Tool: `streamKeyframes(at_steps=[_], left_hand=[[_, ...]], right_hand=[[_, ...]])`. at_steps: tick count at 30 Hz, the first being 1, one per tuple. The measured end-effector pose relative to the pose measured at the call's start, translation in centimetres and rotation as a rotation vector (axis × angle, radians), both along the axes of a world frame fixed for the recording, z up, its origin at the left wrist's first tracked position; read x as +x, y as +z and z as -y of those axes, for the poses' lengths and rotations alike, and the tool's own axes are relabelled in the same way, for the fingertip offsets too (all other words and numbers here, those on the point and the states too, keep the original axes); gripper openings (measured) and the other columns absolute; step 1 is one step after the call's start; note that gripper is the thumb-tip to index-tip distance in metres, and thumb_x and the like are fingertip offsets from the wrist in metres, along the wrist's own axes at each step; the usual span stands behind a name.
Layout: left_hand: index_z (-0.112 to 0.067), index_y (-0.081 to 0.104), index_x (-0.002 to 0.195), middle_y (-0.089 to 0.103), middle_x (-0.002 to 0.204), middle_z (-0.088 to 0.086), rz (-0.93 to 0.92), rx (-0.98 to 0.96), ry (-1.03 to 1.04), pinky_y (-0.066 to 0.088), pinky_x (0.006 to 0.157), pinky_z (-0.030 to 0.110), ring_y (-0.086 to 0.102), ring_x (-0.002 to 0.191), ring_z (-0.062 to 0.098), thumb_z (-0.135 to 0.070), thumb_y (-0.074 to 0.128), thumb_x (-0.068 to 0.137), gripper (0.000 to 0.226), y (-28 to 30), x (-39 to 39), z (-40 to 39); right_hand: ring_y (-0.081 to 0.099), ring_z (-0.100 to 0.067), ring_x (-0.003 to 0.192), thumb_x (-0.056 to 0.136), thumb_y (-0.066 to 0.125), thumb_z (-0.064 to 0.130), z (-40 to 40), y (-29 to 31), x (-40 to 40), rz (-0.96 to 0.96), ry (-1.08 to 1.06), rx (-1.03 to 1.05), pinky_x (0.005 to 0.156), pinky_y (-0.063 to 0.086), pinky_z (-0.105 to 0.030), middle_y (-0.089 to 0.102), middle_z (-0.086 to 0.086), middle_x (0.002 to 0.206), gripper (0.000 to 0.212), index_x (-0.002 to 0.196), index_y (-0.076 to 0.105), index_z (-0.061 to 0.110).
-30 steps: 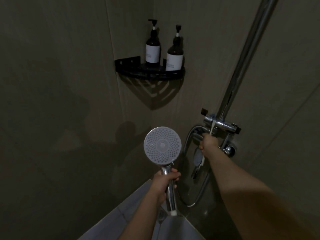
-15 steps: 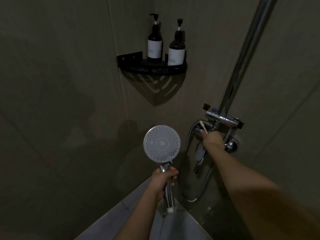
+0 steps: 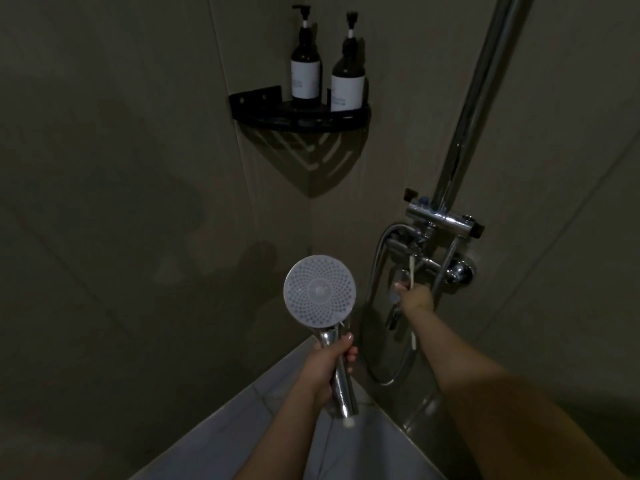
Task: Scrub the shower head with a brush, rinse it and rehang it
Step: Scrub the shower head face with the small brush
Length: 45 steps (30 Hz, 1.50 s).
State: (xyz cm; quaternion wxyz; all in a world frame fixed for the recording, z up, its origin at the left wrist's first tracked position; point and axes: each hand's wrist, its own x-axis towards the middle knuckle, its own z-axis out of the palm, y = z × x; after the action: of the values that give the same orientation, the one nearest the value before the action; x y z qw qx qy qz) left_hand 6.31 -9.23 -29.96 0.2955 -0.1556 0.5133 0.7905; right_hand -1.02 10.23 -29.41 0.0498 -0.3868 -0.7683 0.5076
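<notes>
The tiled walls (image 3: 121,168) of this dim shower corner fill most of what I see, with a paler strip of floor (image 3: 225,434) showing at the bottom. A thick chrome riser pipe (image 3: 474,98) runs up the right wall from the mixer valve (image 3: 440,220), a chrome bar with dark knobs at either end. In the corner hangs a black shelf (image 3: 301,116) carrying two dark pump bottles (image 3: 305,71) with white labels, standing side by side. A chrome hose (image 3: 375,271) loops down from the valve along the wall.

My left hand (image 3: 329,368) is clenched round the chrome handle of the shower head (image 3: 319,291), holding it upright in front of me with the round white spray face turned towards me. It is off its holder, to the left of the valve and lower than the shelf.

My right hand (image 3: 415,296) reaches out just below the valve, fingers curled round the handle of the brush (image 3: 411,268), a thin pale stick standing up from my fist towards the fittings. In this gloom I cannot tell whether its tip touches the metal, nor whether my fingers also touch the tap lever beside them.
</notes>
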Motion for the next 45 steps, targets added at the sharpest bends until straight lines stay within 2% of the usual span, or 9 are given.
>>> streamKeyframes(at_steps=[3, 20, 26, 29, 31, 35, 38, 40, 45], left_hand=[[-0.008, 0.054, 0.087, 0.058, 0.057, 0.003, -0.012, -0.004, 0.004, 0.043, 0.042, 0.019, 0.054, 0.047, 0.008, -0.009, 0.061, 0.086, 0.008, 0.1, 0.1, 0.6], [-0.009, 0.053, 0.078, 0.055, 0.06, 0.005, -0.048, -0.031, -0.024, 0.041, 0.04, 0.017, 0.05, 0.043, 0.007, -0.008, 0.059, 0.088, 0.011, 1.5, 1.1, 1.0], [-0.008, 0.052, 0.082, 0.052, 0.065, 0.007, -0.058, -0.033, -0.015, 0.04, 0.04, 0.016, 0.05, 0.045, 0.007, -0.006, 0.058, 0.088, 0.009, 1.5, 1.4, 1.3], [-0.007, 0.053, 0.084, 0.053, 0.063, 0.006, -0.053, -0.042, -0.014, 0.041, 0.039, 0.016, 0.05, 0.045, 0.006, -0.007, 0.058, 0.088, 0.006, 1.5, 1.4, 1.6], [-0.008, 0.055, 0.083, 0.055, 0.061, 0.005, -0.047, -0.061, -0.013, 0.041, 0.04, 0.017, 0.051, 0.044, 0.006, -0.007, 0.059, 0.088, 0.006, 1.5, 1.5, 1.9], [-0.009, 0.055, 0.079, 0.055, 0.057, 0.005, -0.049, -0.074, -0.019, 0.041, 0.04, 0.018, 0.049, 0.046, 0.009, -0.006, 0.059, 0.087, 0.009, 1.3, 1.9, 2.2], [-0.006, 0.052, 0.077, 0.054, 0.057, 0.007, -0.06, -0.069, -0.031, 0.041, 0.039, 0.019, 0.05, 0.043, 0.011, -0.003, 0.057, 0.087, 0.012, 1.2, 2.2, 2.3], [-0.005, 0.052, 0.077, 0.052, 0.058, 0.009, -0.058, -0.065, -0.035, 0.041, 0.038, 0.019, 0.051, 0.042, 0.011, 0.0, 0.055, 0.088, 0.012, 1.1, 2.3, 2.2], [-0.006, 0.052, 0.083, 0.054, 0.06, 0.007, -0.05, -0.135, -0.037, 0.042, 0.039, 0.018, 0.051, 0.046, 0.009, -0.003, 0.058, 0.087, 0.007, 0.5, 2.0, 2.4]], right_hand=[[0.058, -0.04, 0.109, 0.09, 0.059, 0.02, 0.0, -0.1, 0.1, -0.008, 0.003, 0.043, 0.087, 0.044, -0.037, 0.062, -0.028, 0.116, 0.036, 0.114, 0.061, -0.008], [0.057, -0.038, 0.11, 0.09, 0.058, 0.022, -0.2, 0.2, 0.0, 0.018, 0.034, 0.065, 0.088, 0.044, -0.035, 0.061, -0.028, 0.117, 0.035, 0.113, 0.063, -0.005], [0.057, -0.038, 0.109, 0.093, 0.053, 0.026, 0.3, 0.4, 0.6, -0.009, 0.046, 0.091, 0.075, 0.038, -0.028, 0.06, -0.027, 0.117, 0.038, 0.115, 0.062, -0.003], [0.06, -0.039, 0.101, 0.093, 0.052, 0.031, 0.3, -1.0, 3.1, -0.065, 0.015, 0.158, 0.073, 0.041, -0.032, 0.064, -0.028, 0.106, 0.04, 0.104, 0.063, -0.006], [0.062, -0.038, 0.099, 0.091, 0.055, 0.033, -0.4, -3.4, 5.7, 0.024, 0.037, 0.188, 0.075, 0.045, -0.035, 0.065, -0.027, 0.104, 0.041, 0.1, 0.063, -0.006], [0.053, -0.031, 0.119, 0.094, 0.049, 0.019, -1.7, -8.5, 9.7, 0.431, 0.226, 0.139, 0.094, 0.043, -0.032, 0.056, -0.02, 0.128, 0.037, 0.122, 0.056, -0.004], [0.045, -0.025, 0.129, 0.097, 0.041, 0.019, -1.9, -9.8, 9.7, 0.482, 0.316, 0.156, 0.105, 0.035, -0.029, 0.046, -0.013, 0.141, 0.04, 0.132, 0.047, 0.0], [0.044, -0.024, 0.131, 0.097, 0.042, 0.021, -2.0, -9.6, 8.8, 0.481, 0.32, 0.214, 0.105, 0.034, -0.028, 0.045, -0.013, 0.142, 0.041, 0.133, 0.046, 0.002], [0.059, -0.031, 0.115, 0.091, 0.05, 0.01, -2.8, -10.6, 6.4, 0.49, 0.307, 0.251, 0.095, 0.046, -0.036, 0.061, -0.022, 0.123, 0.031, 0.117, 0.059, -0.005]])
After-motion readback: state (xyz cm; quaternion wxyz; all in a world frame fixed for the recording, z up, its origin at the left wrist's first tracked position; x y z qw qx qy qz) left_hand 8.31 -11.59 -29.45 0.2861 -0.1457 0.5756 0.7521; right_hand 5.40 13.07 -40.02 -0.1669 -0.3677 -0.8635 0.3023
